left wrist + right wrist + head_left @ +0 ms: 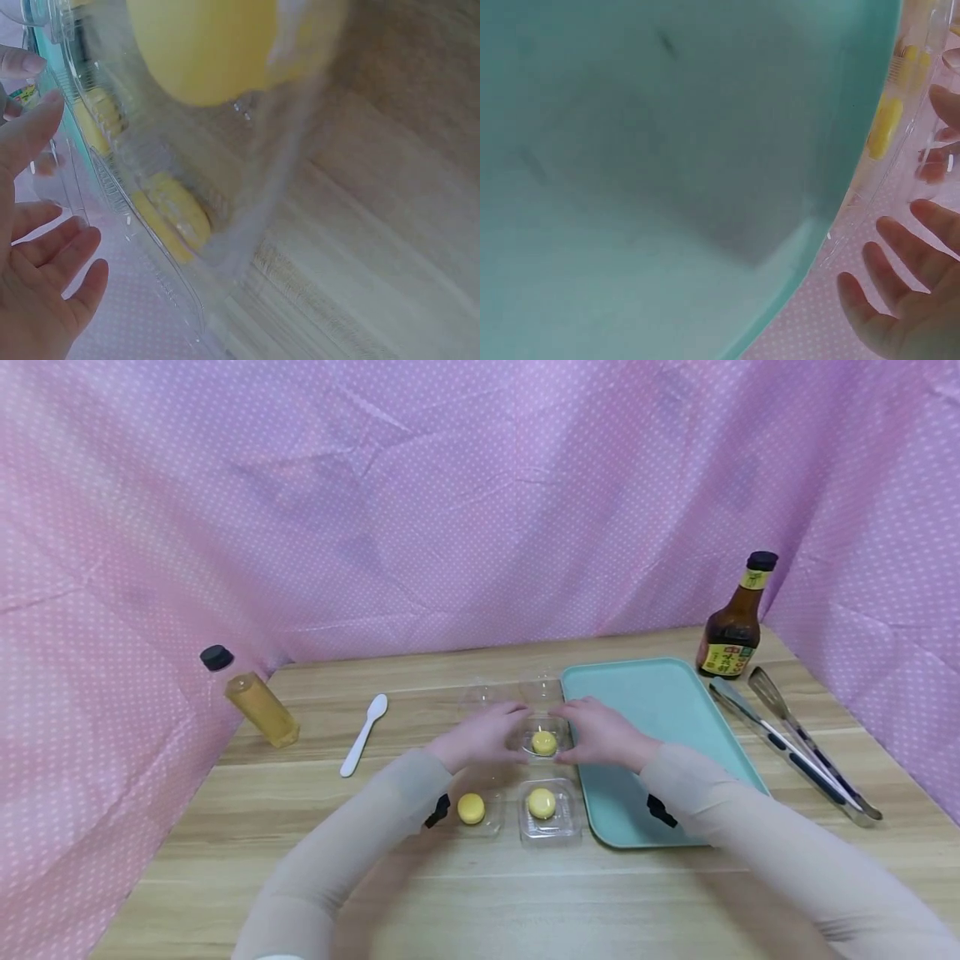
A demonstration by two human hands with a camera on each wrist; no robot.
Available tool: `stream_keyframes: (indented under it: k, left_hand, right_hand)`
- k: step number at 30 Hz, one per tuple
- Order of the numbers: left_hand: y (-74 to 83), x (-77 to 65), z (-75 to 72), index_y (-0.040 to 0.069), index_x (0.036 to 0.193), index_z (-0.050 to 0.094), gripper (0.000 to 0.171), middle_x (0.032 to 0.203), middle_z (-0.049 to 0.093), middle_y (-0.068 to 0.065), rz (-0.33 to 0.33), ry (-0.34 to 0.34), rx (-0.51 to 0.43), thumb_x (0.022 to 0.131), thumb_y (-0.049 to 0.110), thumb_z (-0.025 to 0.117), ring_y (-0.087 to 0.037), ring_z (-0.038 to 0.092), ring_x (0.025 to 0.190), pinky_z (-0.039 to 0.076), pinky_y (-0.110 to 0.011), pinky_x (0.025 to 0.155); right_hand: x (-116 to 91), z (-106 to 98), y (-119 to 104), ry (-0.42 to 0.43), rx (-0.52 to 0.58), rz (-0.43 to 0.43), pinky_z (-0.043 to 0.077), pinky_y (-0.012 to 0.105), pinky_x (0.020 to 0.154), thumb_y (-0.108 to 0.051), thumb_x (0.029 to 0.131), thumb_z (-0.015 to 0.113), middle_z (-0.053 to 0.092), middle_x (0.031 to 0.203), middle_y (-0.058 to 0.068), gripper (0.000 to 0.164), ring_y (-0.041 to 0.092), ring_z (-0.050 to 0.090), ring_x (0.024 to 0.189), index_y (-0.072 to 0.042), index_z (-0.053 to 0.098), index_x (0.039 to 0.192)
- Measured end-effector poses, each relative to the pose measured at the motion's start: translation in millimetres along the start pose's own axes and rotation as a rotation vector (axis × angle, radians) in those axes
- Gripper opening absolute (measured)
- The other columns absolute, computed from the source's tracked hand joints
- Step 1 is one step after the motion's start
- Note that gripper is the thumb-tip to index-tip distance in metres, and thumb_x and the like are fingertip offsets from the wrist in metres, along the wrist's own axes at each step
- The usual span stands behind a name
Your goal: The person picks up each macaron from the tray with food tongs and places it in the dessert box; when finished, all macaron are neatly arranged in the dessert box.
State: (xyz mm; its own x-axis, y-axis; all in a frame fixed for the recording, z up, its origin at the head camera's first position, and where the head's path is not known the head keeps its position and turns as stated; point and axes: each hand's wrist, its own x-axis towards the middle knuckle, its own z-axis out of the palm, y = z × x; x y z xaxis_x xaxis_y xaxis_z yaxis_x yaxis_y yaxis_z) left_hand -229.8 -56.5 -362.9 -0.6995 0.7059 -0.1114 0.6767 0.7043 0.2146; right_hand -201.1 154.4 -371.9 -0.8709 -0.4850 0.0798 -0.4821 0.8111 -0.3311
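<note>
Over the far right clear plastic box (531, 750), my left hand (483, 732) and right hand (603, 732) face each other from either side. A round yellow macaron (544, 743) lies in that box between them. In the left wrist view my left fingers are spread beside the clear plastic edge; whether they touch it I cannot tell. The right wrist view shows my right fingers apart and loosely bent. Nearer me, another macaron (542, 803) sits in a clear box (551, 833), and a third macaron (471, 808) lies in a box to its left.
A pale green tray (637, 693) lies under my right forearm. Beyond it stand a brown sauce bottle (731, 631) and metal tongs (795, 735). Leftward are a white spoon (365, 735) and a tilted bottle of amber liquid (262, 706). A pink dotted cloth (450, 510) hangs behind.
</note>
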Motion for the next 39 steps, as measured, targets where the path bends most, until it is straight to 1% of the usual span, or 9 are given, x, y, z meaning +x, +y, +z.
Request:
stream_keyframes:
  k: [6,10,18,22,25,28,34,39]
  left_hand:
    - [0.7,6.5,0.8,0.001,0.142,0.038,0.080,0.147,0.040,-0.016,0.012,-0.042,0.046,0.081,0.038,0.073,-0.029,0.042,0.133,0.032,-0.039,0.113]
    - [0.6,6.3,1.1,0.000,0.142,0.037,0.079,0.147,0.039,-0.016,0.002,-0.058,0.027,0.081,0.036,0.073,-0.030,0.041,0.133,0.032,-0.040,0.113]
    - [0.4,6.5,1.2,0.002,0.143,0.037,0.077,0.148,0.038,-0.015,-0.014,-0.065,0.016,0.083,0.037,0.071,-0.030,0.039,0.134,0.032,-0.041,0.113]
    - [0.1,6.1,3.9,0.003,0.142,0.039,0.078,0.145,0.042,-0.014,-0.023,-0.067,0.001,0.081,0.038,0.073,-0.028,0.043,0.131,0.034,-0.040,0.112]
    - [-0.8,4.5,6.4,0.003,0.141,0.041,0.077,0.141,0.046,-0.012,-0.025,-0.065,-0.031,0.080,0.037,0.074,-0.025,0.048,0.126,0.037,-0.037,0.110]
    - [-1.8,3.3,8.0,0.003,0.141,0.040,0.077,0.140,0.047,-0.011,-0.024,-0.059,-0.056,0.080,0.036,0.074,-0.023,0.050,0.123,0.039,-0.035,0.108]
    - [-3.4,4.1,9.1,0.004,0.141,0.041,0.077,0.136,0.049,-0.009,-0.005,-0.043,-0.042,0.080,0.037,0.073,-0.021,0.051,0.120,0.040,-0.033,0.107]
    - [-2.8,4.5,9.5,0.003,0.141,0.041,0.077,0.134,0.051,-0.008,0.001,-0.044,-0.032,0.080,0.037,0.073,-0.020,0.053,0.118,0.040,-0.032,0.107]
  right_hand:
    - [3.8,1.9,1.0,-0.060,-0.026,0.012,0.046,0.048,0.097,-0.031,0.072,0.080,0.060,0.123,0.018,0.068,0.037,0.053,0.113,0.002,0.056,0.125]
    - [5.9,2.4,0.7,-0.092,-0.017,0.016,0.046,0.048,0.097,-0.032,0.073,0.079,0.060,0.125,0.018,0.067,0.036,0.053,0.113,0.002,0.055,0.126]
    - [8.8,0.4,1.8,-0.125,0.020,0.017,0.044,0.049,0.099,-0.028,0.074,0.079,0.059,0.125,0.020,0.066,0.038,0.053,0.115,0.004,0.055,0.126]
    - [10.6,2.2,2.7,-0.130,0.037,-0.008,0.045,0.048,0.099,-0.025,0.075,0.079,0.061,0.121,0.022,0.062,0.038,0.056,0.112,0.006,0.056,0.123]
    - [11.5,4.2,2.9,-0.126,0.048,-0.023,0.048,0.046,0.095,-0.025,0.074,0.080,0.064,0.115,0.019,0.059,0.035,0.059,0.107,0.005,0.059,0.120]
    - [12.3,5.6,3.6,-0.115,0.045,-0.030,0.049,0.045,0.092,-0.025,0.072,0.082,0.066,0.111,0.016,0.058,0.032,0.061,0.104,0.004,0.061,0.117]
    - [12.9,5.0,3.5,-0.103,0.038,-0.018,0.049,0.044,0.091,-0.025,0.071,0.083,0.067,0.109,0.015,0.058,0.030,0.060,0.101,0.003,0.061,0.116]
    - [11.9,3.0,1.8,-0.102,0.043,-0.017,0.049,0.044,0.091,-0.025,0.070,0.083,0.067,0.108,0.015,0.058,0.030,0.061,0.100,0.003,0.061,0.116]
